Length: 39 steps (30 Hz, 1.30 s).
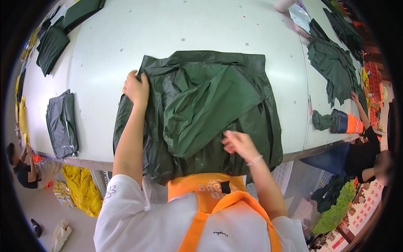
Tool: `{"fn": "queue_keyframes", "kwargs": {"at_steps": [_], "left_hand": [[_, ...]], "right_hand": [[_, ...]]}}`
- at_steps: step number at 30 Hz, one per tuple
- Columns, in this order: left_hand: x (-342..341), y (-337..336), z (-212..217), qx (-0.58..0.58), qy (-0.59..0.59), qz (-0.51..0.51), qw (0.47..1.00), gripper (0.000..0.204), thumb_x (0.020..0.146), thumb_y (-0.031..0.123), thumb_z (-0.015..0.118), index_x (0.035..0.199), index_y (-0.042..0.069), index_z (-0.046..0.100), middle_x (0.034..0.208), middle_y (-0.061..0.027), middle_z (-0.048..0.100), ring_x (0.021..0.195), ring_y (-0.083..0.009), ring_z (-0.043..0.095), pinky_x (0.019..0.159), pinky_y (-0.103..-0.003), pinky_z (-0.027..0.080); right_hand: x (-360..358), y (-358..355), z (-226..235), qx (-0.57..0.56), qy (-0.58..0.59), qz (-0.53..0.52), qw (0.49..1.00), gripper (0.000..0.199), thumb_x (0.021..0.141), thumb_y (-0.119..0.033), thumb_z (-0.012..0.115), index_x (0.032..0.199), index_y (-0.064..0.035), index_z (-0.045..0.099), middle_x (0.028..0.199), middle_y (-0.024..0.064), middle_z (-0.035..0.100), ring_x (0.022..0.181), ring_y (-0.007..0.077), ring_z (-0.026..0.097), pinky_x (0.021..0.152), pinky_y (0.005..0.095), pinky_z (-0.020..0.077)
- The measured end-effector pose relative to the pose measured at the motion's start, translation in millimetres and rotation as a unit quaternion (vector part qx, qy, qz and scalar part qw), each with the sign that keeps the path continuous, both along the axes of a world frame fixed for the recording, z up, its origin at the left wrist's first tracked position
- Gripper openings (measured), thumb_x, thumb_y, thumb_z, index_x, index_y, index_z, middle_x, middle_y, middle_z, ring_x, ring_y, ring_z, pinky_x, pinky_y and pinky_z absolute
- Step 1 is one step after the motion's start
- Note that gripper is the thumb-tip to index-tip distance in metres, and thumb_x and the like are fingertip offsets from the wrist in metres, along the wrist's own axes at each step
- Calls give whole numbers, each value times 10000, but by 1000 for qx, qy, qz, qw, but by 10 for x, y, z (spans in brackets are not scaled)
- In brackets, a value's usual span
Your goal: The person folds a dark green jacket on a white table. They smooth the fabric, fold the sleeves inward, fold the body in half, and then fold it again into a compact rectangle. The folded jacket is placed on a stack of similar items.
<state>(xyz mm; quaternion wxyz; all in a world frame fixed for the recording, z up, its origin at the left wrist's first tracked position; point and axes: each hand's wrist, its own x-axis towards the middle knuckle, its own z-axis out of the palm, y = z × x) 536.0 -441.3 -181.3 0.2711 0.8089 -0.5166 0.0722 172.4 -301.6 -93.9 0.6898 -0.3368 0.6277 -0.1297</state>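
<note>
A large dark green raincoat-like garment point(201, 105) lies spread and partly folded on the white table point(168, 33), its lower edge hanging over the near side. My left hand point(136, 87) grips the garment's upper left corner. My right hand point(237, 143) hovers flat over the garment's lower right part, fingers apart, touching or just above the fabric. An orange apron strap point(210, 197) over a white shirt shows at the bottom of the view.
A folded grey-green garment point(62, 124) lies at the table's left edge, with more dark green ones at the far left point(52, 46) and right point(333, 67). A co-worker's hand point(355, 97) reaches onto the table at right. Yellow fabric point(82, 187) sits below the table.
</note>
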Motion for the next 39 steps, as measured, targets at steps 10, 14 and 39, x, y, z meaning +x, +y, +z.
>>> {"fn": "queue_keyframes", "kwargs": {"at_steps": [10,14,39], "left_hand": [[-738,1977,846,422,701,-50,573,483,951,463,413,968,20,605,808,-105,666,649,-181,628,602,-272,493],[-1698,2105,913,257,954,-129,84,562,916,526,427,1214,62,534,1262,-141,544,1154,-244,520,986,-408,402],[-2015,1839,1866,-5,661,-226,716,229,945,185,491,893,-13,593,787,16,570,753,-60,489,679,-235,416]], "right_hand": [[339,-161,277,-27,-352,-355,866,305,942,-187,470,1199,-22,472,1207,100,566,1104,257,549,944,414,439],[19,-261,471,11,-438,-327,837,394,915,-190,459,1265,-12,428,1288,113,512,1165,257,503,1001,408,385],[573,-817,-179,-253,-8,591,766,258,861,-203,545,1010,-4,610,997,214,631,932,379,597,814,404,479]]}}
